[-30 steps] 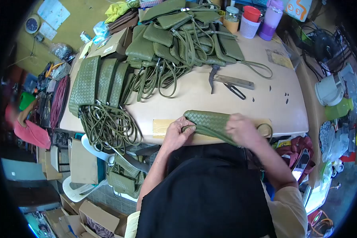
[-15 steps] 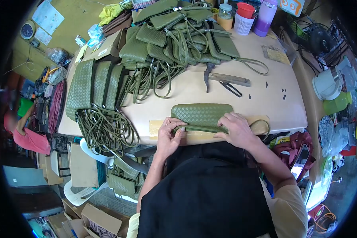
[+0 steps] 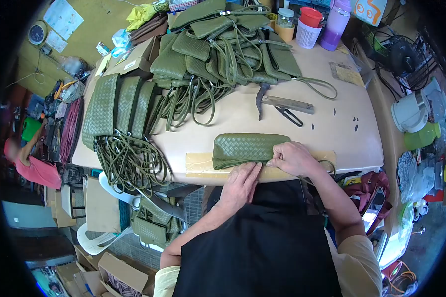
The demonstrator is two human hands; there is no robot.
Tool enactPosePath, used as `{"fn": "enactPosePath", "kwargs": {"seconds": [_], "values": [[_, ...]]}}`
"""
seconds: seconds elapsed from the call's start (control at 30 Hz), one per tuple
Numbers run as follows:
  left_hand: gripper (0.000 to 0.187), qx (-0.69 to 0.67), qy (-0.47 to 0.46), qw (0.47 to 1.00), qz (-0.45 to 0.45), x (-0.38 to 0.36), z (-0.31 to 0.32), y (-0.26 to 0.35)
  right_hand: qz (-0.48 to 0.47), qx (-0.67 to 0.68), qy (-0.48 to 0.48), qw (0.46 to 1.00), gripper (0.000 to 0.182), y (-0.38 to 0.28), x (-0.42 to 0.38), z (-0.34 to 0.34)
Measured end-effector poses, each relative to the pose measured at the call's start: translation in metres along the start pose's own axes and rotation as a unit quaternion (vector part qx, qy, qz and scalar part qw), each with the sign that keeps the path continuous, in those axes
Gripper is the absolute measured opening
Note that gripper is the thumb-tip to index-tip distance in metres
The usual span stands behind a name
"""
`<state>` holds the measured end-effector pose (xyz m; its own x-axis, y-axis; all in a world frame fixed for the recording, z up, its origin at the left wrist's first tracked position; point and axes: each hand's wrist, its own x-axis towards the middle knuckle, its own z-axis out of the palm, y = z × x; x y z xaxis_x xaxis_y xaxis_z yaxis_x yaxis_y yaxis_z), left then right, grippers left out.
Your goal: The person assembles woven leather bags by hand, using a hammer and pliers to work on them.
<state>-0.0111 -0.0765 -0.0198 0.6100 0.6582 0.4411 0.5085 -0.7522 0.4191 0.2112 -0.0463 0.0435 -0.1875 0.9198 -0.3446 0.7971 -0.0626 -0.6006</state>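
Observation:
An olive woven pouch (image 3: 245,148) lies flat at the table's near edge, on a tan mat (image 3: 198,163). My left hand (image 3: 242,185) rests flat with its fingers together, fingertips touching the pouch's lower edge. My right hand (image 3: 292,157) grips the pouch's right end, fingers curled over it. The pouch's strap is mostly hidden under my hands; a loop of it (image 3: 327,166) shows to the right of my right wrist.
A heap of olive pouches with straps (image 3: 223,44) fills the table's far side. Three woven pouches (image 3: 121,104) and coiled straps (image 3: 131,161) lie at left. A hammer (image 3: 277,101), scissors (image 3: 288,115), cups (image 3: 309,27) and a purple bottle (image 3: 336,24) are beyond. Another person (image 3: 27,158) is at far left.
My left hand moved right from the pouch's left end to its lower middle edge. The strap along the pouch's front is now tucked out of sight. My right hand stays at the right end.

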Motion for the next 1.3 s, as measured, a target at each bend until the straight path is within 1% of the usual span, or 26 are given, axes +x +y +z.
{"fn": "enactPosePath", "kwargs": {"seconds": [0.03, 0.13, 0.2, 0.23, 0.3, 0.33, 0.37, 0.43, 0.47, 0.53, 0.57, 0.67, 0.7, 0.77, 0.8, 0.87, 0.9, 0.97, 1.0, 1.03, 1.1, 1.13, 1.17, 1.23, 1.27, 1.3], "values": [[0.059, 0.001, 0.001, 1.000, 0.000, 0.000, 0.000, 0.000, -0.001, -0.001, 0.000, 1.000, 0.032, 0.001, 0.000, -0.001], [0.059, 0.032, -0.019, 0.999, -0.019, 0.001, 0.000, 0.003, -0.055, 0.008, -0.017, 0.998, 0.029, 0.011, -0.001, -0.007], [0.060, 0.044, -0.037, 0.998, -0.036, 0.006, -0.003, 0.007, -0.225, 0.069, 0.056, 0.970, 0.028, 0.030, -0.001, -0.011], [0.060, 0.043, -0.038, 0.998, -0.037, 0.006, -0.005, 0.009, -0.225, 0.070, 0.055, 0.970, 0.028, 0.039, 0.001, -0.010], [0.061, 0.090, -0.050, 0.994, -0.038, 0.011, -0.009, 0.010, -0.145, 0.168, 0.153, 0.963, 0.034, 0.044, 0.008, -0.012], [0.061, 0.089, -0.051, 0.994, -0.039, 0.013, -0.010, 0.010, -0.126, 0.236, 0.158, 0.950, 0.031, 0.036, 0.003, -0.012], [0.061, 0.091, -0.068, 0.992, -0.048, 0.016, -0.011, 0.010, -0.125, 0.236, 0.158, 0.951, 0.031, 0.029, 0.002, -0.013], [0.061, 0.091, -0.087, 0.990, -0.056, 0.017, -0.012, 0.013, -0.115, 0.316, 0.063, 0.940, 0.020, 0.018, 0.001, -0.011], [0.061, 0.114, -0.086, 0.988, -0.050, 0.018, -0.013, 0.013, -0.114, 0.316, 0.065, 0.940, 0.020, 0.010, 0.001, -0.008], [0.060, 0.138, -0.087, 0.986, -0.045, 0.017, -0.012, 0.012, -0.183, 0.300, 0.098, 0.931, 0.011, -0.004, -0.003, 0.005], [0.059, 0.137, -0.091, 0.985, -0.044, 0.016, -0.011, 0.010, -0.184, 0.301, 0.098, 0.931, 0.011, -0.007, -0.005, 0.012], [0.061, 0.126, -0.099, 0.986, -0.052, 0.016, -0.010, 0.010, -0.215, 0.046, 0.150, 0.964, 0.015, -0.004, -0.014, 0.020], [0.065, 0.118, -0.102, 0.986, -0.059, 0.016, -0.011, 0.011, -0.213, 0.046, 0.151, 0.964, 0.015, 0.001, -0.018, 0.013], [0.065, 0.115, -0.113, 0.985, -0.062, 0.018, -0.014, 0.012, -0.175, -0.130, 0.186, 0.958, 0.015, 0.015, -0.026, -0.008], [0.066, 0.113, -0.119, 0.984, -0.067, 0.020, -0.015, 0.011, -0.171, -0.130, 0.190, 0.958, 0.015, 0.026, -0.027, -0.018], [0.067, 0.129, -0.119, 0.983, -0.058, 0.020, -0.013, 0.011, -0.105, -0.051, 0.225, 0.967, 0.014, 0.043, -0.029, -0.037], [0.068, 0.146, -0.119, 0.980, -0.056, 0.021, -0.011, 0.012, -0.104, -0.054, 0.226, 0.967, 0.014, 0.033, -0.029, -0.036], [0.064, 0.151, -0.124, 0.979, -0.053, 0.024, -0.014, 0.013, -0.123, 0.082, 0.114, 0.982, 0.016, -0.005, -0.031, -0.018], [0.059, 0.158, -0.126, 0.978, -0.050, 0.025, -0.015, 0.013, -0.196, 0.015, 0.111, 0.974, 0.015, -0.004, -0.027, -0.001], [0.059, 0.160, -0.128, 0.978, -0.047, 0.024, -0.016, 0.013, -0.195, 0.017, 0.113, 0.974, 0.015, -0.001, -0.026, 0.001], [0.059, 0.148, -0.127, 0.980, -0.047, 0.025, -0.017, 0.013, -0.139, 0.000, 0.093, 0.986, 0.014, 0.011, -0.025, -0.005], [0.059, 0.148, -0.128, 0.980, -0.045, 0.024, -0.017, 0.014, -0.212, -0.155, 0.130, 0.956, 0.013, 0.027, -0.025, -0.013], [0.060, 0.149, -0.130, 0.979, -0.044, 0.023, -0.017, 0.014, -0.211, -0.154, 0.133, 0.956, 0.013, 0.037, -0.028, -0.021], [0.060, 0.153, -0.128, 0.979, -0.042, 0.028, -0.016, 0.012, -0.042, -0.083, 0.221, 0.971, 0.013, 0.037, -0.034, -0.042], [0.062, 0.164, -0.126, 0.977, -0.049, 0.029, -0.014, 0.013, -0.136, -0.042, 0.216, 0.966, 0.013, 0.026, -0.035, -0.038], [0.064, 0.174, -0.131, 0.974, -0.056, 0.026, -0.012, 0.015, -0.133, -0.039, 0.212, 0.967, 0.013, 0.014, -0.036, -0.023]]}}
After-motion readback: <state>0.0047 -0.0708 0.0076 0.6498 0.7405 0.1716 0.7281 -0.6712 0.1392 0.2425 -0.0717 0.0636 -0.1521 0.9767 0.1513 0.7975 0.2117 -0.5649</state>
